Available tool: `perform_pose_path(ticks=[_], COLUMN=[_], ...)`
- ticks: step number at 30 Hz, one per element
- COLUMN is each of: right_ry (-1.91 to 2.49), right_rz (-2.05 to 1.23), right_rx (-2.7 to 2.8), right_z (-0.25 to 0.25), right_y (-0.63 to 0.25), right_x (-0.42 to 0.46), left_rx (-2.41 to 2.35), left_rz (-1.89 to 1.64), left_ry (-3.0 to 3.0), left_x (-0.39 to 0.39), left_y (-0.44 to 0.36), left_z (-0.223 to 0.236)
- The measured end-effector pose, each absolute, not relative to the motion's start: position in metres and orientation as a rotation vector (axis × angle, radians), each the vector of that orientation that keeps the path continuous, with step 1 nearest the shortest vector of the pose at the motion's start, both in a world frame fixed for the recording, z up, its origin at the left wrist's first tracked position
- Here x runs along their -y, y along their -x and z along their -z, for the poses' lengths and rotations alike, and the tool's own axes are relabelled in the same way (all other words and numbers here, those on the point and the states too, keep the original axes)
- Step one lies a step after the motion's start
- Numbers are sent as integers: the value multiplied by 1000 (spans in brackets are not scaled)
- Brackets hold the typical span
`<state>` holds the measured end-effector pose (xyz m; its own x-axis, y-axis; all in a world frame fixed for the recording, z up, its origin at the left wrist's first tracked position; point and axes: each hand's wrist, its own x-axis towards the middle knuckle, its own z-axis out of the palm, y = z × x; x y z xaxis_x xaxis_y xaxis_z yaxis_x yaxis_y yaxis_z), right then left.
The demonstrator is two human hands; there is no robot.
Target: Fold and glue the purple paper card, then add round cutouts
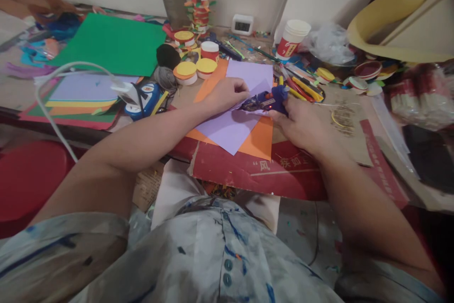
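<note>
My right hand (296,122) is wrapped round a blue hot glue gun (271,99), whose nozzle points left and down at the paper. A small orange light glows on its body. My left hand (229,96) is closed with the fingertips pressed at a purple sheet of paper (229,133), close to the nozzle; whether they pinch its edge or a fold is hidden. Another purple sheet (250,70) lies behind it. Beneath both is an orange sheet (260,140), resting on a piece of red cardboard (244,170).
Yellow-lidded paper cups (186,71), a grey yarn ball (166,78) and a blue power strip (144,99) stand left. A green sheet (109,45) covers stacked paper. Pens and scissors (305,88) lie right, near a white cup (293,38). A red stool (33,180) is at lower left.
</note>
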<state>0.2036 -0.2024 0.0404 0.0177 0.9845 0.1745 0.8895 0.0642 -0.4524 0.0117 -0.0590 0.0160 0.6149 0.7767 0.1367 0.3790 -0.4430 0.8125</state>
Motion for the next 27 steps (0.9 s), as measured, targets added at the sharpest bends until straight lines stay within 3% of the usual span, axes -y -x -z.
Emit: perform_pose_path(ticks=[13, 27], right_ry=[1854, 2189], right_rz=[-316, -26], right_rx=[1912, 1836], right_z=[-38, -52], right_y=[-198, -245], right_x=[202, 240], left_rx=[-916, -897], left_rz=[-661, -706], left_ry=[-1937, -1950], left_x=[58, 58], left_y=[-11, -11], left_z=[-13, -14])
